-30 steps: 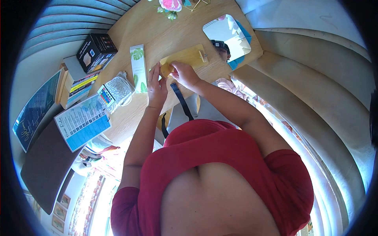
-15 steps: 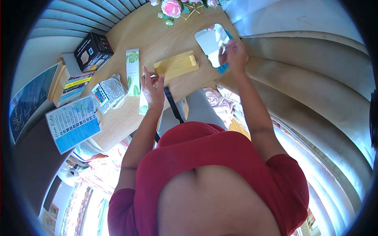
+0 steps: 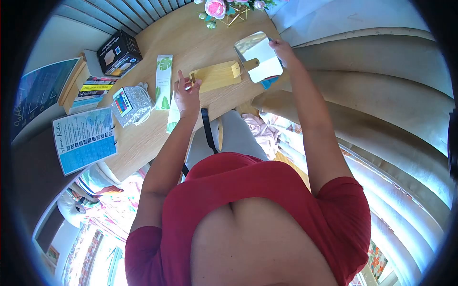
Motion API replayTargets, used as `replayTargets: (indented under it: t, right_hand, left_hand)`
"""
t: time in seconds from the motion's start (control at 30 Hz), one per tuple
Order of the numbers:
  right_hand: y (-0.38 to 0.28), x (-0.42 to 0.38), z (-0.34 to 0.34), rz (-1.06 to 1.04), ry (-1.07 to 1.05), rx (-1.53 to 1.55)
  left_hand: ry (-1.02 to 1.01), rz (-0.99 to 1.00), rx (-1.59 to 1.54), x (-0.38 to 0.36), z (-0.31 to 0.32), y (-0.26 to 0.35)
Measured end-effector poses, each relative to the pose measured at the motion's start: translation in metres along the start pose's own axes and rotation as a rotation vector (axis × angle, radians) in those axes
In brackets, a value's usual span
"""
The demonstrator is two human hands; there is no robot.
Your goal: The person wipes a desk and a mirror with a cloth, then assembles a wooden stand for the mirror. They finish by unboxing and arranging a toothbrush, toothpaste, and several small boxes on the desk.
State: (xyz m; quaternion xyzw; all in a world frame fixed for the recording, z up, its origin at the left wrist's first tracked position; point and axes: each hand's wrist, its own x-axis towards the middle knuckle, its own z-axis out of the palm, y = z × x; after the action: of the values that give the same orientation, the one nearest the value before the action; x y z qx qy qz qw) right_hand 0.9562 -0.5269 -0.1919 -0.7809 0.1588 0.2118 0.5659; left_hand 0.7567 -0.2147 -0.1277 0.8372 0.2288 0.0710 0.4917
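My right hand (image 3: pixel 283 51) grips the upper right edge of a rounded rectangular mirror (image 3: pixel 267 66), fingers closed on its rim. The mirror is tilted, with a tan wood-like reflection along its left side. A blue item (image 3: pixel 270 82) shows under its lower edge. My left hand (image 3: pixel 187 95) is at the left end of a light wooden stand (image 3: pixel 217 77), a flat board with a raised ridge at its right end. Its index finger points up, and a small brown piece shows between thumb and fingers; I cannot tell whether it belongs to the stand.
Beside my left hand lies a long leaf-print box (image 3: pixel 163 81). Further left are a bagged light string with a remote (image 3: pixel 125 107), a House Rules sheet (image 3: pixel 86 140), books (image 3: pixel 95 88) and a black box (image 3: pixel 119 53). Pink flowers (image 3: pixel 215 8) stand at the back; curtains (image 3: pixel 372 71) hang right.
My right hand has moved up to the mirror's edge and closed on it; the mirror has tilted and shifted off the blue item. My left thumb and fingers have drawn closer together.
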Motion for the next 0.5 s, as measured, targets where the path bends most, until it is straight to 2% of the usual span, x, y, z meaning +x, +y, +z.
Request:
replayTargets:
  t: [0.03, 0.07, 0.1, 0.17, 0.27, 0.3, 0.37, 0.4, 0.43, 0.47, 0.5]
  right_hand:
    - [0.003, -0.001, -0.003, -0.108, -0.005, 0.0]
    - [-0.005, -0.019, -0.005, -0.147, 0.078, 0.023]
    - [-0.004, -0.025, -0.019, -0.092, 0.073, 0.08]
    - [-0.013, -0.059, -0.038, -0.141, 0.016, 0.468]
    - [-0.068, -0.143, -0.037, -0.084, 0.0, 0.671]
    - [-0.079, -0.163, -0.028, -0.072, -0.029, 0.732]
    - [-0.099, -0.203, 0.001, -0.04, -0.128, 0.79]
    - [-0.106, -0.213, 0.009, 0.008, -0.224, 0.844]
    - [-0.112, -0.214, 0.009, 0.008, -0.246, 0.842]
    - [-0.119, -0.213, 0.009, -0.137, -0.205, 0.601]
    - [-0.123, -0.21, 0.01, -0.279, -0.164, 0.36]
  left_hand:
    - [0.02, 0.039, 0.015, -0.001, -0.001, 0.002]
    - [0.027, 0.046, 0.01, -0.003, -0.005, 0.006]
    - [0.035, 0.088, -0.005, -0.004, -0.012, 0.01]
    - [0.05, 0.139, -0.024, -0.006, -0.02, 0.028]
    - [-0.38, -0.069, -0.789, -0.013, -0.021, 0.077]
    - [-0.378, -0.064, -0.79, -0.018, -0.015, 0.096]
    - [-0.78, -0.42, -1.415, -0.025, -0.01, 0.126]
    - [-0.908, -0.494, -1.532, -0.027, -0.013, 0.129]
    - [-1.035, -0.565, -1.648, -0.028, -0.016, 0.131]
    - [-0.829, -0.685, -1.708, -0.028, -0.015, 0.125]
    - [-0.782, -0.643, -1.668, -0.032, -0.02, 0.13]
